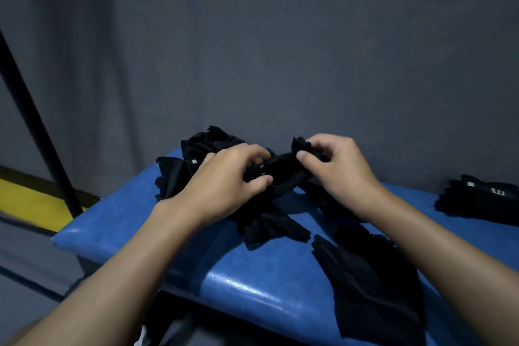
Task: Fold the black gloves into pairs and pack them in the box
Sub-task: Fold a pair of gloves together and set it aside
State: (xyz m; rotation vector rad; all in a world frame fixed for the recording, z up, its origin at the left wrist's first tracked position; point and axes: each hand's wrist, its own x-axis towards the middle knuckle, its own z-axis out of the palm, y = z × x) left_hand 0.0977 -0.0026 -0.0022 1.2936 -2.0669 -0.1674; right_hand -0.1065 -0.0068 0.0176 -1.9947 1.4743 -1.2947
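Centrally: left hand (230, 177) and right hand (334, 166) both pinch crumpled black fabric glove (280, 170), apparently for folding, above blue padded bench (252, 284).

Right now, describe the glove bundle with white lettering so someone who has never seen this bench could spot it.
Start at the blue padded bench and follow it to its far right end, past the right hand gripping a glove. There a neat stack of black gloves lies apart from the loose gloves. It alone shows white "5.11" lettering.
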